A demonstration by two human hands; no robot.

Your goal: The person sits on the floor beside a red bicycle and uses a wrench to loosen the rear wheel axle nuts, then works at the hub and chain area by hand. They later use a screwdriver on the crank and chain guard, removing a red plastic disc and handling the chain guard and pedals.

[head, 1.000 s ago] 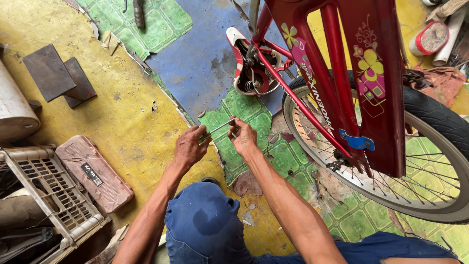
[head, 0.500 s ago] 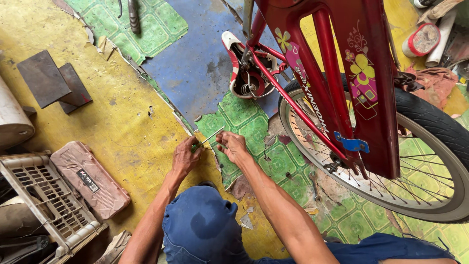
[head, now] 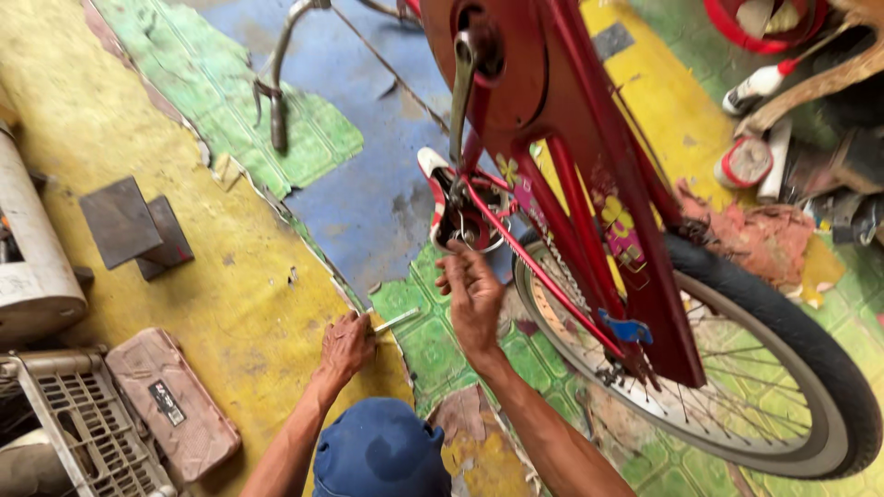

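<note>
Fingers (head: 361, 324) of left hand (head: 345, 345) clenched on short silver metal rod (head: 394, 320); right hand (head: 471, 294) fingers loosely curled, empty, just below red bicycle frame (head: 562, 184).
</note>
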